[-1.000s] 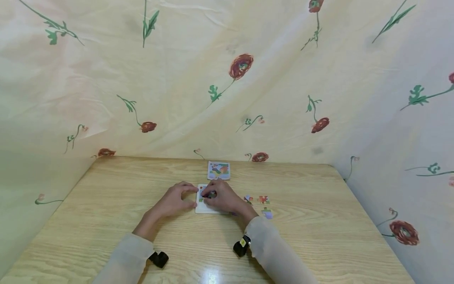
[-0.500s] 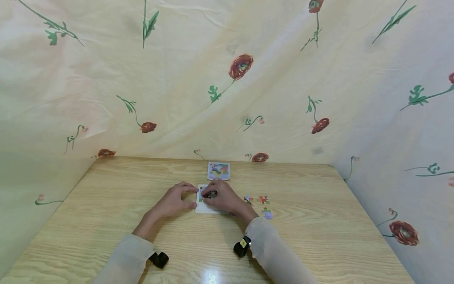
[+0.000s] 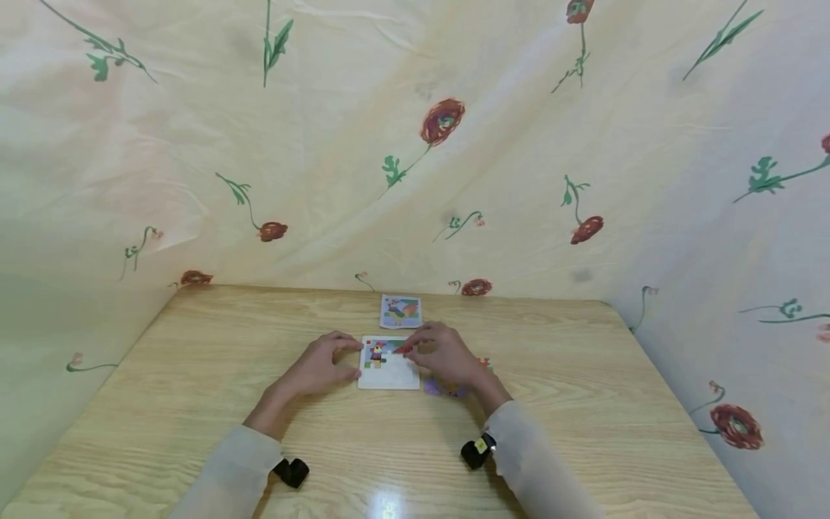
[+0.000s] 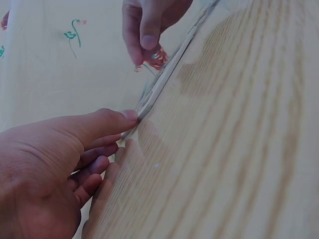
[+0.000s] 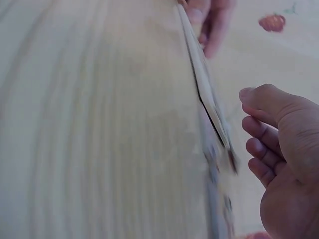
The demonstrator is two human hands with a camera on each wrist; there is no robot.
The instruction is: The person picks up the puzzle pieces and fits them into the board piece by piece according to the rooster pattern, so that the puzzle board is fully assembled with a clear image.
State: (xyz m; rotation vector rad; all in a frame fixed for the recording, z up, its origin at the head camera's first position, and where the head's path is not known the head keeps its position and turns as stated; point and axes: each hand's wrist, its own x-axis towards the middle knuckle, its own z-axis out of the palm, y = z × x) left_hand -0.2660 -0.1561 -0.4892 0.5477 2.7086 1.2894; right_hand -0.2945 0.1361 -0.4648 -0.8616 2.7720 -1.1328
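My left hand (image 3: 318, 367) holds the left edge of a small white puzzle board (image 3: 392, 379), thumb and fingers at its corners. Joined jigsaw pieces (image 3: 376, 352) with a bird picture fill the board's upper left; bare white shows below. Over the board's upper right, my right hand (image 3: 449, 357) has its fingertips close to a red patch (image 3: 405, 349). In the right wrist view the same hand's thumb (image 5: 266, 99) and fingers are loosely bent, with no piece visible between them. The left wrist view shows the left thumb (image 4: 107, 122) on the board's rim.
Behind the board lies a picture card (image 3: 400, 311) of the bird. Loose jigsaw pieces (image 3: 432, 387) lie to the board's right, partly hidden under the right forearm; another red piece (image 3: 483, 362) shows beyond the hand. A flowered cloth (image 3: 324, 144) hangs around the wooden table (image 3: 227, 375).
My right hand has moved right from the board's upper left, uncovering the joined pieces there. The left hand stays on the board's left edge.
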